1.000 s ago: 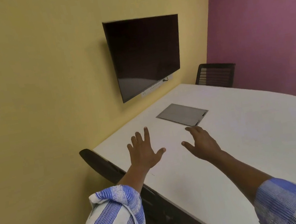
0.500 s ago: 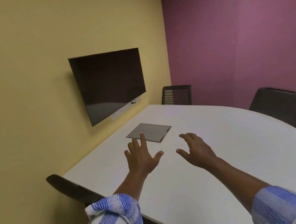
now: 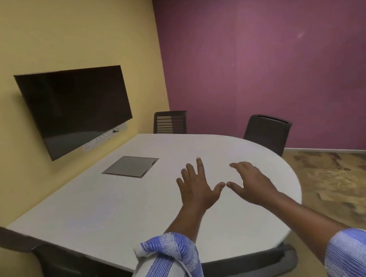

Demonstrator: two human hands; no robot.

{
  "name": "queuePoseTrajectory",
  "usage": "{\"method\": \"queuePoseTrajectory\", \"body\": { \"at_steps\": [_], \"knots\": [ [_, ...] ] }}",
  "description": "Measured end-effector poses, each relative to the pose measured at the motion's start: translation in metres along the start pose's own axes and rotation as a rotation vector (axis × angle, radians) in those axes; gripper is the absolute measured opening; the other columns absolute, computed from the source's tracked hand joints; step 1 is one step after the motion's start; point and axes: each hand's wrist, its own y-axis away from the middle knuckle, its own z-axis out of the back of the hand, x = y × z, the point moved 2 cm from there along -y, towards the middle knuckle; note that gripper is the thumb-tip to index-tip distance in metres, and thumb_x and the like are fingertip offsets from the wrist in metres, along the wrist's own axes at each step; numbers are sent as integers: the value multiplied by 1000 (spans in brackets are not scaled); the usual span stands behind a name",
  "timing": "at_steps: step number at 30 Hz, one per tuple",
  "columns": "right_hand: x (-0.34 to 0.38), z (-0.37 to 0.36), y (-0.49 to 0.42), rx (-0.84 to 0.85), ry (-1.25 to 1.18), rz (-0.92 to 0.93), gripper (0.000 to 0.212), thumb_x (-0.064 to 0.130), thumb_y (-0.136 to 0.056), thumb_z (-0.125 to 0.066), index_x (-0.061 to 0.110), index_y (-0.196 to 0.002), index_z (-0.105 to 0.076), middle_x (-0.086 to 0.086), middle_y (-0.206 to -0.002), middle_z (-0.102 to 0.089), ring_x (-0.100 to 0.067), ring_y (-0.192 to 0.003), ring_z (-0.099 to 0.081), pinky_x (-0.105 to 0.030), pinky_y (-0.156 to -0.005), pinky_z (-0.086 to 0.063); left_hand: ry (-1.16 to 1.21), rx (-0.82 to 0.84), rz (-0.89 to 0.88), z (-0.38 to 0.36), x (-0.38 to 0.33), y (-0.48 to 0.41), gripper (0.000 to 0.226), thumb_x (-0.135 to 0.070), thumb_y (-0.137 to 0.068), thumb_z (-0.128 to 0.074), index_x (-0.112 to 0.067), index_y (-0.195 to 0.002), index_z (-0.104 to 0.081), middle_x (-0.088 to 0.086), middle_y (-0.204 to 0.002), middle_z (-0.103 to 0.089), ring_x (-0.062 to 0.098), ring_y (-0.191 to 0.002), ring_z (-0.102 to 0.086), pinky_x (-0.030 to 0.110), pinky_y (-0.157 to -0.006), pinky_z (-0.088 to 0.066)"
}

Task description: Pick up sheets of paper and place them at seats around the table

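My left hand [image 3: 198, 187] hovers over the white table [image 3: 107, 212], palm down, fingers spread, holding nothing. My right hand [image 3: 252, 181] is just to its right, also palm down with fingers apart and empty; the two thumbs nearly touch. No sheets of paper show anywhere on the table or in my hands. Black chairs mark the seats: one at the far end [image 3: 170, 122], one at the far right [image 3: 268, 132], one at the near left [image 3: 8, 240] and one at the near edge below my arms [image 3: 250, 269].
A grey metal cover plate [image 3: 130, 166] is set flush into the table near the yellow wall. A dark screen [image 3: 76, 107] hangs on that wall above a socket strip. A purple wall closes the far side; patterned floor [image 3: 342, 185] lies right of the table.
The view has swung right and pulled back, bringing the rounded table end, two far chairs and the floor into sight. Both hands stay open and have drifted right, thumbs closer together.
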Motion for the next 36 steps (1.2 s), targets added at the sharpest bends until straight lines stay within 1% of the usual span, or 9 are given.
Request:
{"method": "queuePoseTrajectory", "body": {
  "at_steps": [5, 10, 14, 18, 23, 29, 36],
  "knots": [
    [-65, 42, 21, -55, 21, -39, 66, 51, -94, -60, 23, -151, -40, -3, -155, -42, -24, -141, -41, -43, -107, -46, 1, 14, -66, -14, -82, -3, 106, -81, -81, -39, -19, -159, 0, 18, -159, -24, 37, -140, -28, 54, -109, -33],
    [-126, 76, 28, -96, 37, -87, 67, 54, -95, -57, 22, -151, -39, -2, -154, -42, -23, -141, -41, -43, -108, -45, 22, 18, -133, -32, -159, -23, 106, -81, -80, -39, -21, -159, -2, 17, -159, -24, 36, -141, -30, 54, -110, -34],
    [-180, 95, 20, -110, 77, -128, 67, 56, -95, -56, 24, -152, -38, 0, -153, -43, -21, -139, -43, -41, -104, -48, 45, 14, -184, -58, -221, -44, 105, -80, -80, -40, -21, -159, -4, 16, -158, -26, 36, -137, -32, 53, -107, -35],
    [-237, 107, -4, -109, 90, -170, 68, 55, -95, -58, 23, -151, -38, -1, -152, -43, -23, -139, -41, -40, -105, -42, 50, 14, -210, -93, -271, -75, 107, -82, -78, -37, -20, -159, -7, 17, -155, -30, 35, -133, -36, 52, -103, -37],
    [-305, 111, -55, -68, 99, -162, 66, 50, -94, -61, 23, -151, -40, -1, -151, -45, -22, -139, -42, -38, -107, -40, 55, 42, -157, -144, -314, -133, 108, -84, -77, -37, -21, -159, -7, 16, -156, -30, 35, -135, -36, 51, -104, -37],
    [-372, 116, -129, -27, 103, -180, 70, 49, -93, -64, 26, -153, -36, -1, -158, -38, -23, -145, -37, -43, -113, -38, 51, 76, -88, -197, -347, -201, 108, -85, -77, -37, -22, -159, -6, 15, -158, -28, 35, -139, -34, 52, -107, -36],
    [-438, 116, -199, 18, 82, -137, 69, 46, -95, -62, 23, -154, -35, -3, -159, -38, -25, -145, -36, -43, -112, -38, 8, 88, -14, -241, -376, -256, 108, -86, -76, -36, -24, -159, -5, 13, -161, -26, 35, -142, -31, 53, -110, -33]
  ]
}}
